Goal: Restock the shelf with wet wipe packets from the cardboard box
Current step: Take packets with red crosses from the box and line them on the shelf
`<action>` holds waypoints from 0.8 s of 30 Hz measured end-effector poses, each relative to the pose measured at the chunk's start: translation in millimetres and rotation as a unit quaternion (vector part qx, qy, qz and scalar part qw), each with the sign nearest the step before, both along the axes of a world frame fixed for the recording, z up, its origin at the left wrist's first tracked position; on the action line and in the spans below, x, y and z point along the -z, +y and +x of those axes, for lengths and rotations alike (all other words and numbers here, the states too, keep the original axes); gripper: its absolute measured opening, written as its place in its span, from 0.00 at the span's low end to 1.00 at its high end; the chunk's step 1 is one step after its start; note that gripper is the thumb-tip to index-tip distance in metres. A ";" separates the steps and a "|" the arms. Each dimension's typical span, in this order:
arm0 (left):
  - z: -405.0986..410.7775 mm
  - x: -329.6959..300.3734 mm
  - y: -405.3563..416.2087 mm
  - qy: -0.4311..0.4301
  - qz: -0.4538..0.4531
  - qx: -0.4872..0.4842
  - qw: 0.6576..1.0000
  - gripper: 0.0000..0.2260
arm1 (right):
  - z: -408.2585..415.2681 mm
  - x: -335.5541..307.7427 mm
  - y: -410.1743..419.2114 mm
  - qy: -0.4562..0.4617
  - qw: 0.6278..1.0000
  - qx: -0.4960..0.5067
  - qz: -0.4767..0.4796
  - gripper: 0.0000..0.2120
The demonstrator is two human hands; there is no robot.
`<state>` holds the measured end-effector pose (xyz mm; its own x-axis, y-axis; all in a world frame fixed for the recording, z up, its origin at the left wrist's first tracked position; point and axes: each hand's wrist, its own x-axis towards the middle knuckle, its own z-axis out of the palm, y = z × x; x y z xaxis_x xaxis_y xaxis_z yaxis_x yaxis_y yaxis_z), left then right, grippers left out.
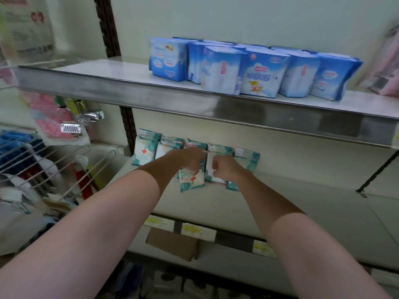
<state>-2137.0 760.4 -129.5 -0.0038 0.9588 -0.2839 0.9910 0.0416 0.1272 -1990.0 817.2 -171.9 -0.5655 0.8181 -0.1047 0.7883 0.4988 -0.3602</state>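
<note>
Both bare arms reach forward onto the middle shelf (302, 203), a pale flat board with yellow price labels (197, 231) along its front edge. The left hand (190, 158) has its fingers curled down over the top of a wet wipe packet (192, 179), a white and teal packet with a small red cross, which stands upright near the middle of the shelf. The right hand (224, 167) is just beside it, fingers curled and gripping a second packet (210, 169) that shows white with a pink patch; this one touches the first packet's right side. A further teal packet (232, 186) peeks out below the right wrist. Behind the hands, a row of packets (151, 147) of the same kind stands against the back wall of the shelf, running from the dark slotted upright on the left to a little past the right hand. The upper shelf (129, 89), with a metal front edge, carries a cluster of blue packs (261, 72) standing side by side. Under the middle shelf, a brown cardboard box (172, 242) rests on the lower shelf, partly hidden. To the left, a white wire basket (54, 160) holds mixed goods, blurred, and pink packaged items (54, 117) hang above it.
</note>
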 end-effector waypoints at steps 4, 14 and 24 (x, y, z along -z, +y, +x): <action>-48.1 2.6 -20.8 -0.033 0.040 -0.023 0.998 0.13 | -51.2 -5.6 -22.6 -0.007 1.000 -0.006 0.010 0.07; -148.0 13.6 -62.9 -0.055 0.039 -0.040 0.997 0.17 | -133.2 -6.1 -68.2 -0.027 1.000 -0.003 0.014 0.09; -194.7 29.4 -78.9 -0.101 0.031 -0.044 0.993 0.23 | -162.7 1.5 -85.6 -0.048 0.998 0.050 0.008 0.14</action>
<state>-2331.7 681.6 -158.9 -0.0370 0.9731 -0.2276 0.9376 0.1126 0.3290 -2152.7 731.6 -173.5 -0.4696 0.8715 -0.1411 0.8645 0.4215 -0.2737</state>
